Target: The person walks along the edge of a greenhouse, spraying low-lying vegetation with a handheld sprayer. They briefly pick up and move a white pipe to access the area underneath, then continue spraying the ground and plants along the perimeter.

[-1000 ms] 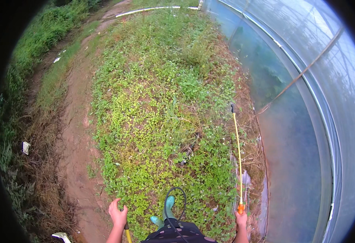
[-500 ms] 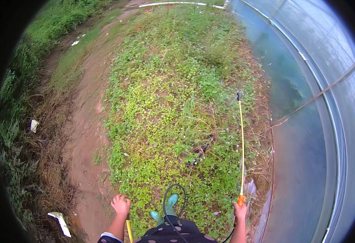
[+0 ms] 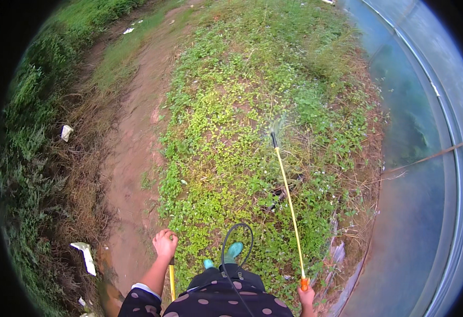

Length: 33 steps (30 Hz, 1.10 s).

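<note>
My right hand (image 3: 306, 295), low at the right, is wrapped round the orange-topped grip of a spray wand (image 3: 290, 206). Its thin yellow tube slants forward and left over the weeds, and a faint mist shows at the black nozzle (image 3: 273, 139). At my left side, my left hand (image 3: 165, 244) is closed over the dark top of a yellow lever (image 3: 172, 281), whose lower end is hidden by my arm and clothing. A black hose (image 3: 224, 248) loops in front of my body.
Low green weeds (image 3: 215, 174) cover the ground ahead. A bare dirt path (image 3: 131, 142) runs along the left, with pale litter (image 3: 85, 259) beside it. Plastic greenhouse sheeting (image 3: 411, 222) rises at the right. A dark object (image 3: 280, 198) lies among the weeds. My teal boots (image 3: 234, 250) stand below.
The wand's nozzle has swung left, from near the greenhouse edge toward the middle of the weeds. My view has shifted left. Both hands keep their hold.
</note>
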Available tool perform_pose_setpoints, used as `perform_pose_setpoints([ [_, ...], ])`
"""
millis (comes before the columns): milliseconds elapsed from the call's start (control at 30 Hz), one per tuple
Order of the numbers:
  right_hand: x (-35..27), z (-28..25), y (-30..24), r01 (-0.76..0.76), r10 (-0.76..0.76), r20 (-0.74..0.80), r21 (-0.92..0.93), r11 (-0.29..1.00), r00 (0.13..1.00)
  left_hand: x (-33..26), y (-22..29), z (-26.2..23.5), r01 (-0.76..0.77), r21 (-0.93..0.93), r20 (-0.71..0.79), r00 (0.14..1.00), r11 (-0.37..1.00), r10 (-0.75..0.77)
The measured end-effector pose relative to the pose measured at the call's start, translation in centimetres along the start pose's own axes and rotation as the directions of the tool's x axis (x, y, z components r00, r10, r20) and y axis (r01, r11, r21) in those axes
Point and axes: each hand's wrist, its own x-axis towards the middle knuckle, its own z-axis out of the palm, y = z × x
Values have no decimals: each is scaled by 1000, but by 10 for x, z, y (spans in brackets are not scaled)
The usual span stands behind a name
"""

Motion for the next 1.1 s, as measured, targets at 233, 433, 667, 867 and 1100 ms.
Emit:
perform_pose_setpoints([
  [233,-28,2,46,-89,85,-32,-172,981,996,0,-3,-4,32,-52,-6,999,998,-33],
  [433,8,2,12,-120,120,1,120,986,993,7,-11,-7,89,-59,31,996,994,-87],
  [667,57,25,-68,51,-50,-42,37,998,998,68,26,-1,38,-102,64,997,994,-31],
  [867,75,17,-68,-63,98,146,-226,972,984,146,72,-12,47,-223,67,997,974,-32],
  [1100,131,2,-158,146,154,356,-686,713,922,226,72,-17,120,-227,65,992,967,-108],
])
